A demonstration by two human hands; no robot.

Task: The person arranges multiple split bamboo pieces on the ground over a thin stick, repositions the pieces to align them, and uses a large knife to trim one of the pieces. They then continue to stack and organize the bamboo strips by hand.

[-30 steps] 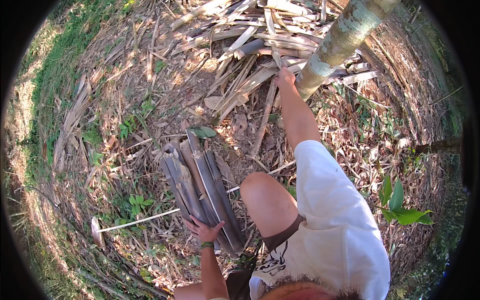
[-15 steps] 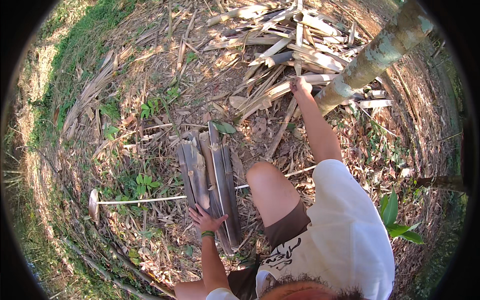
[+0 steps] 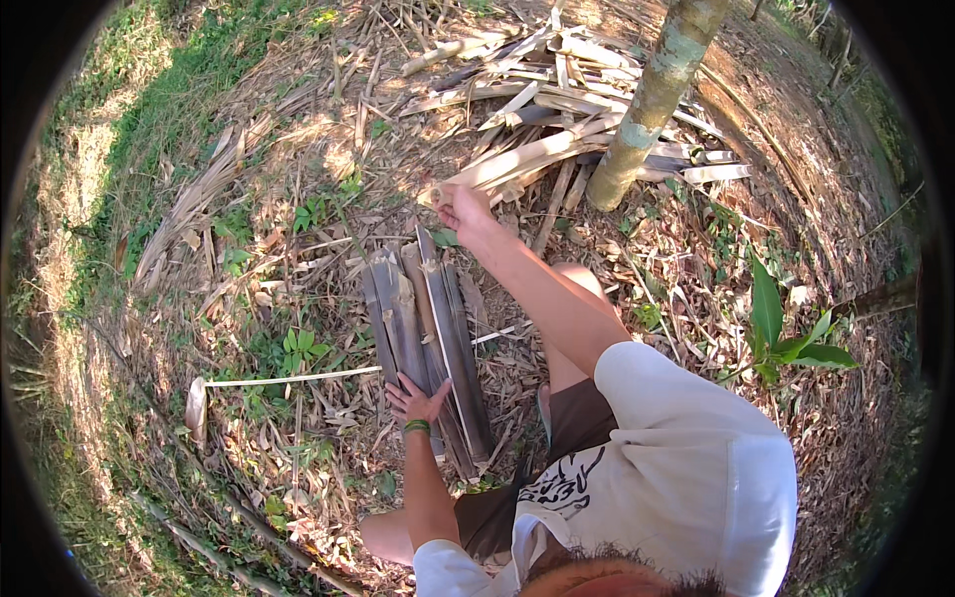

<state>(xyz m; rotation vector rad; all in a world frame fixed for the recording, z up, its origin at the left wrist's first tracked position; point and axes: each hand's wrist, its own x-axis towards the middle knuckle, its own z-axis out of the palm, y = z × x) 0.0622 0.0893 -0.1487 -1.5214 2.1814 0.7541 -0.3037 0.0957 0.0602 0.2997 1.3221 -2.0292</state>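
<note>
Black shirt print [image 3: 565, 480]; left hand [image 3: 418, 402] touches bamboo [image 3: 403, 323]

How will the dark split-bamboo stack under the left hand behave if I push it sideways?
The dark split-bamboo stack may spread apart, since its lengths lie side by side with no tie visible around them. Each length is probably stiff, as they look long and straight. The ragged far ends look splintery, so they might snag.

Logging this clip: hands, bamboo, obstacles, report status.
Left hand open on bundle. Right hand gripping pale bamboo's near end. Trunk partly hides pile. Strip runs beneath bundle.
</note>
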